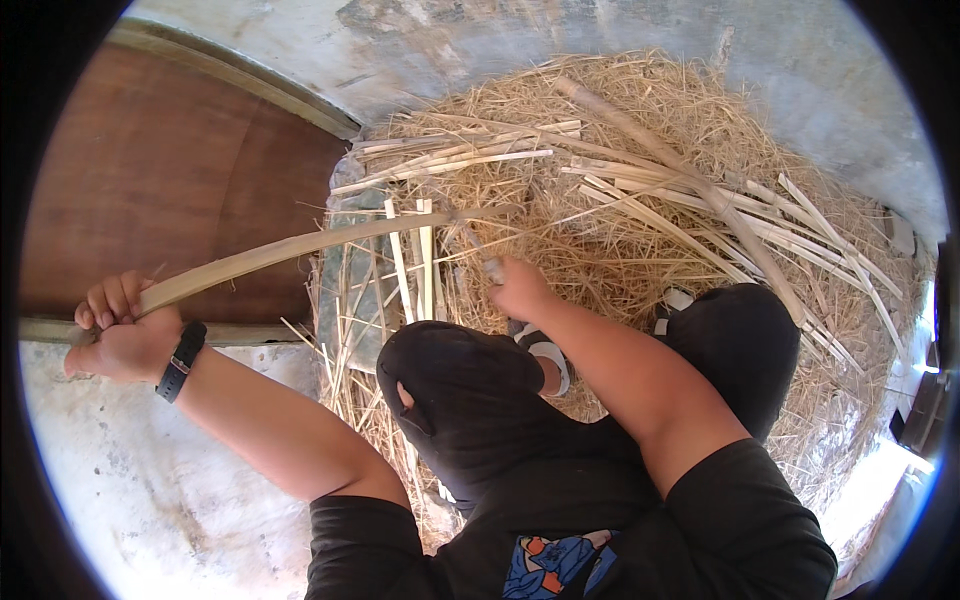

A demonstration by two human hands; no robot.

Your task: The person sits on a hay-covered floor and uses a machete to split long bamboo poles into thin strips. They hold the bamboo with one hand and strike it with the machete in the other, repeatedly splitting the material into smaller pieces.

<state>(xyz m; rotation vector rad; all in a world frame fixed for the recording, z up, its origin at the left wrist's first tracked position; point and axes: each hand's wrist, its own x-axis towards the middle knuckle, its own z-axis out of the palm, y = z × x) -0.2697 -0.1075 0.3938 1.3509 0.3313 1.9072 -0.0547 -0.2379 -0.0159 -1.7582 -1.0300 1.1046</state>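
A long, pale bamboo strip (290,243) stretches from the left side to the middle of the heap of shavings. Its near end is gripped by my left hand (130,330), raised at the far left, fingers wrapped round it. My right hand (524,291) is closed round the pale handle of a slim, knife-like tool (473,238). The tool's thin upper part reaches the strip near its far end; blur hides the exact shape of its edge. Beneath that end stand two short split bamboo pieces (427,255), beside a greenish slab (357,262).
Dry shavings (640,110) cover the floor. A bamboo pole (680,170) lies across split strips (770,225) on the right; more strips (450,163) lie at the back. A brown door panel (190,170) stands left, pale walls (800,70) behind. My bent knees (450,380) are close below.
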